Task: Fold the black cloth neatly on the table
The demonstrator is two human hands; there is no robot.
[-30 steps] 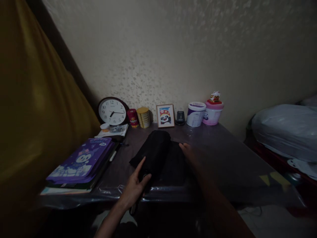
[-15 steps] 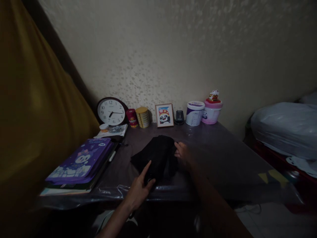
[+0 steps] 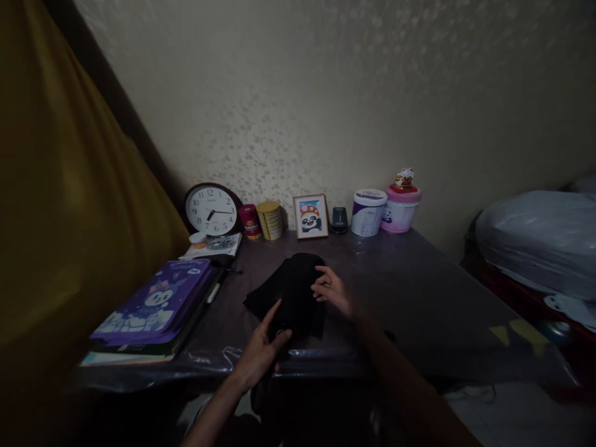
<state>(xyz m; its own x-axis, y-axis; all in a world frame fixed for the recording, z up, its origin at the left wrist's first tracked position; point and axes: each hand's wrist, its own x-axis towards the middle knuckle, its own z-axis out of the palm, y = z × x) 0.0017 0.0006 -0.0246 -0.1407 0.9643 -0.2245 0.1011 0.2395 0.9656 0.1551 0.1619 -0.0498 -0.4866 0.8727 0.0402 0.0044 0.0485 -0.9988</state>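
**Both hands on the black cloth, and it's folded smaller than before**

Compared with half a second back, the black cloth (image 3: pixel 293 292) looks narrower: its right part has come in over the middle, and the right hand (image 3: pixel 331 289) has slid left with it, from the cloth's right edge to on top of the fabric. The left hand (image 3: pixel 263 351) has barely shifted, still at the near end of the cloth.

The cloth sits in the middle of the dark surface (image 3: pixel 419 298), a bit toward the near edge, which is covered in clear plastic sheeting. To the left there's a purple cartoon book (image 3: pixel 156 302) on a small stack, well apart from the cloth. Along the far wall: a round clock (image 3: pixel 212 209), a red can (image 3: pixel 250 221), a gold tin (image 3: pixel 270 220), a framed panda picture (image 3: pixel 311 216), a small dark device (image 3: pixel 339 220), a white tub (image 3: pixel 369 212) and a pink tub (image 3: pixel 400 210) with a little cat figure on top. Nothing is between the hands and the cloth.

Left hand: index finger stretched out flat along the fabric, thumb pressing beside it, so its grip is loose and mostly open, pinning rather than clutching. Right hand: fingers curled down on the cloth's top layer, grip partly closed; it's too dim to tell if it pinches fabric.
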